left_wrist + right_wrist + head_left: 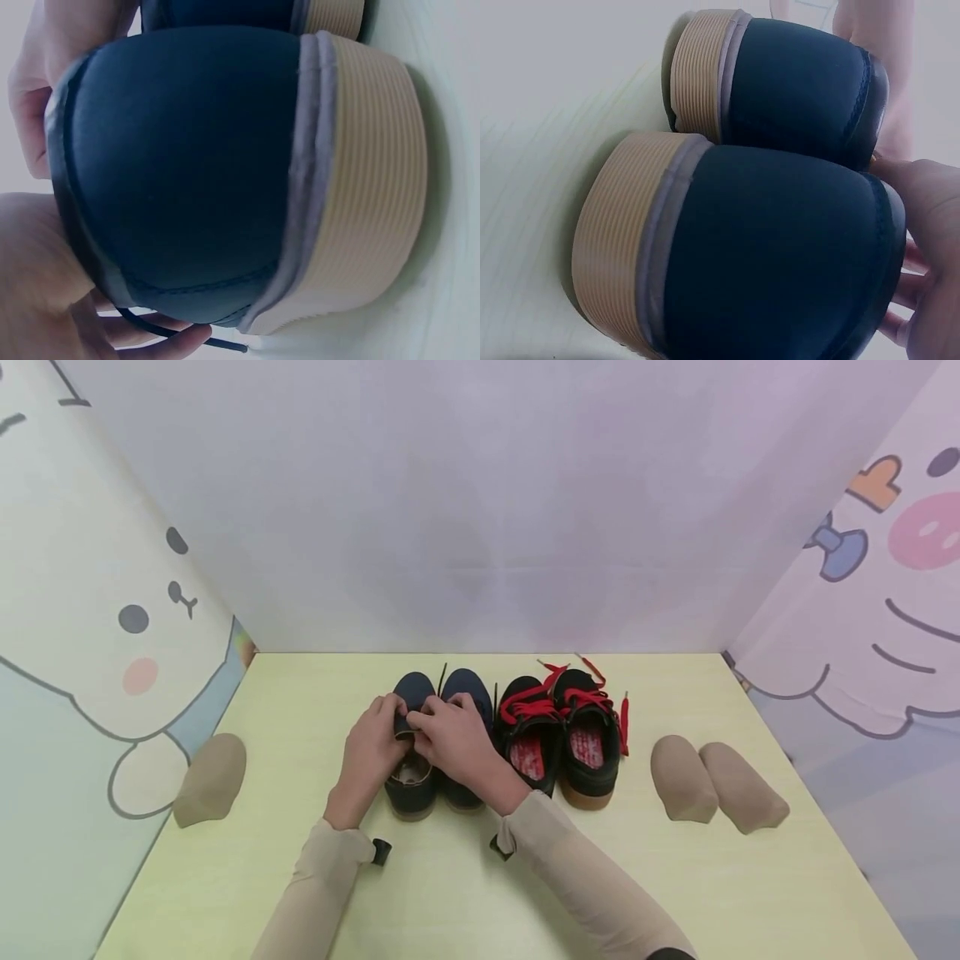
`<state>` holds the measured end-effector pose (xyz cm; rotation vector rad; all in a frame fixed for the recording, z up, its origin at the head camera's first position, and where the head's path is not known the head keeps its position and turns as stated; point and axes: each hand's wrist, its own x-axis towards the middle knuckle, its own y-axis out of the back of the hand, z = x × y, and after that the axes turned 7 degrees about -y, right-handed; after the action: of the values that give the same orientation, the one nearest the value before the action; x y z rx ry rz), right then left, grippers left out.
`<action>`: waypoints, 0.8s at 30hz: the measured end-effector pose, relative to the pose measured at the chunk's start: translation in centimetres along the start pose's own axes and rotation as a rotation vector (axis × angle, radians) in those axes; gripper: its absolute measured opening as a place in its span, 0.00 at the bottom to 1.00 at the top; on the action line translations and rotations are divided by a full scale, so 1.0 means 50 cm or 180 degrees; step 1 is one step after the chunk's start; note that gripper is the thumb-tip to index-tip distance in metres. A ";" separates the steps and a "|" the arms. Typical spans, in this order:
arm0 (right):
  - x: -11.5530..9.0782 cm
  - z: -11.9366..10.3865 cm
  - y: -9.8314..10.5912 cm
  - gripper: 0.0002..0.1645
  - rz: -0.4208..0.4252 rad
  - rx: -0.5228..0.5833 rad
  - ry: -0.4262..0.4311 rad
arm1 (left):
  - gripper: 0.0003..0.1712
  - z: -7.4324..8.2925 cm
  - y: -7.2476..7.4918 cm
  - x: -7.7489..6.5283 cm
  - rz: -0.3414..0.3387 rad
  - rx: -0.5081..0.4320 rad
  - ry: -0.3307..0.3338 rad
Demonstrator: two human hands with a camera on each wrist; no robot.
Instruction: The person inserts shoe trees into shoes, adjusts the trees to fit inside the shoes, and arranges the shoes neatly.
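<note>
Gripping at the left navy shoe (412,797), both hands meet over its opening, right where the tongue (403,724) stands up. From where I stand, the left hand (372,739) has its fingers curled in on the near side, while the right hand (459,739) reaches across with thumb and fingers pinched at the tongue's edge. I cannot tell exactly which fold each fingertip has hold of. The shoe sits flat on the pale yellow tabletop (315,702), toe pointing away from the person, and the left wrist view shows its ribbed tan sole (375,172) and a dark lace (154,327) trailing by the left fingers.

Just beside it stands the right navy shoe (467,685), partly covered by the right hand and wrist. Next along come two black shoes, one (553,745) nearer the navy pair and the other (588,785) at the end of the row, both with loose red laces (592,697). Well apart to the left lies one beige moulded piece (213,777); to the right, two more beige pieces (684,778) lie close together. Cartoon animals (135,652) decorate the side walls.
</note>
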<state>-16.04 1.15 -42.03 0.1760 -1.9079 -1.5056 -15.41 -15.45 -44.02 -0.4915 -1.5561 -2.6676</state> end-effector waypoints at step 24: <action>-0.008 -0.001 -0.005 0.08 0.0014 0.0178 -0.0017 | 0.21 -0.002 -0.006 -0.003 0.0203 0.0084 -0.0097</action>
<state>-15.78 1.23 -42.42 0.1929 -1.9545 -1.4521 -15.35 -15.39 -44.37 -0.5730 -1.5538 -2.6015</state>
